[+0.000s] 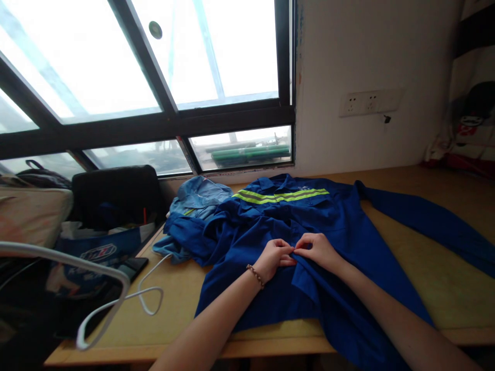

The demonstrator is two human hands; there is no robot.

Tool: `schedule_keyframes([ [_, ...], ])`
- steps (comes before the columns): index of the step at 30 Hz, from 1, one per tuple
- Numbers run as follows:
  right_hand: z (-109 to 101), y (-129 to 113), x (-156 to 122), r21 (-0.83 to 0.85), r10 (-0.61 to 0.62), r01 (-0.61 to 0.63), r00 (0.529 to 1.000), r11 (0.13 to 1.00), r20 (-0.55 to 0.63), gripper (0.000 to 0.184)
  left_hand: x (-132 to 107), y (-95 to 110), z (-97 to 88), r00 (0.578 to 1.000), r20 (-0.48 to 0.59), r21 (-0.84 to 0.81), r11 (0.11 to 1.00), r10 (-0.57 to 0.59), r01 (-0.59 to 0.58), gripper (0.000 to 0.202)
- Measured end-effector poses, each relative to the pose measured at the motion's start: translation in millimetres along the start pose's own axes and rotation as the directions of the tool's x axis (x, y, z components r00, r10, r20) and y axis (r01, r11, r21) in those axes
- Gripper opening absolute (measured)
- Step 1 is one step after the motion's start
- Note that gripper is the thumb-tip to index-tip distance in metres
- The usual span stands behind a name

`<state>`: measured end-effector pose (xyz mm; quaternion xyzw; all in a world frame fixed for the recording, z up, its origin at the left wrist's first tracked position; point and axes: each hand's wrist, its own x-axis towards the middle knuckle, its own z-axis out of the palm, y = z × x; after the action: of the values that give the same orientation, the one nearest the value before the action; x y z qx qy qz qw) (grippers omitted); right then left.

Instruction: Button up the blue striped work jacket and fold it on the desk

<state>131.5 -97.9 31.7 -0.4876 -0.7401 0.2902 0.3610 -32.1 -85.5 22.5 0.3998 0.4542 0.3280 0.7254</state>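
A dark blue work jacket (pixel 251 242) with a yellow-and-grey reflective stripe across the chest lies spread on the wooden table, collar toward the window. Both hands meet at its front opening, below the chest. My left hand (pixel 276 255), with a beaded bracelet at the wrist, pinches the fabric edge. Fingertip to fingertip with it, my right hand (pixel 315 250) pinches the other side of the same edge. Whether a button is between the fingers is too small to tell. The lower front flap hangs folded over the table's near edge.
Light blue clothing (pixel 201 196) is bunched at the jacket's left. A white cable (pixel 154 288) loops over the left end of the table (pixel 174 319). Bags and a black chair (pixel 116 190) crowd the left side. Wall sockets (pixel 359 103) sit above the table's back edge.
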Motion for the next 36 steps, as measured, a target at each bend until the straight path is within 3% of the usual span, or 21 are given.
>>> schedule_keyframes([
  [6, 2, -5, 0, -0.008, 0.009, -0.008, 0.998, 1.000, 0.067, 0.011, -2, 1, 2.5, 0.998, -0.063, -0.022, 1.000, -0.023, 0.022, 0.019],
  [12, 7, -7, -2, -0.040, -0.059, 0.065, 0.989, 0.997, 0.138, 0.011, -2, -1, 3.7, 0.995, -0.094, 0.032, 0.999, 0.014, -0.011, 0.026],
  [17, 7, -5, -4, -0.108, -0.070, 0.089, 0.982, 0.990, 0.174, 0.017, -2, -3, 3.3, 0.996, -0.045, 0.063, 0.996, 0.071, -0.068, 0.031],
  [22, 6, -3, -3, -0.056, -0.024, 0.033, 0.989, 0.998, 0.146, 0.025, -2, -3, 2.3, 0.992, 0.037, 0.087, 0.988, 0.122, -0.124, 0.033],
  [25, 9, 2, 0, 0.117, 0.171, -0.192, 0.971, 0.974, 0.170, 0.030, 0, -3, 1.1, 0.969, 0.116, 0.135, 0.963, 0.219, -0.234, 0.032],
  [27, 11, 7, 2, 0.276, 0.344, -0.417, 0.897, 0.866, 0.276, 0.031, 3, -4, -0.6, 0.946, 0.170, 0.175, 0.936, 0.277, -0.305, 0.033],
  [29, 13, 12, 4, 0.357, 0.432, -0.532, 0.842, 0.768, 0.323, 0.032, 6, -3, -2.9, 0.933, 0.215, 0.208, 0.920, 0.287, -0.331, 0.035],
  [32, 11, 13, 7, 0.314, 0.417, -0.438, 0.899, 0.842, 0.136, 0.030, 10, -1, -6.7, 0.921, 0.291, 0.250, 0.909, 0.257, -0.333, 0.036],
  [34, 8, 7, 5, 0.179, 0.306, -0.301, 0.952, 0.937, 0.001, 0.025, 13, 1, -8.7, 0.909, 0.331, 0.266, 0.899, 0.255, -0.349, 0.033],
  [36, 6, -5, -2, -0.019, 0.174, -0.174, 0.985, 0.985, -0.015, 0.019, 17, 4, -10.0, 0.902, 0.340, 0.277, 0.888, 0.266, -0.366, 0.031],
])
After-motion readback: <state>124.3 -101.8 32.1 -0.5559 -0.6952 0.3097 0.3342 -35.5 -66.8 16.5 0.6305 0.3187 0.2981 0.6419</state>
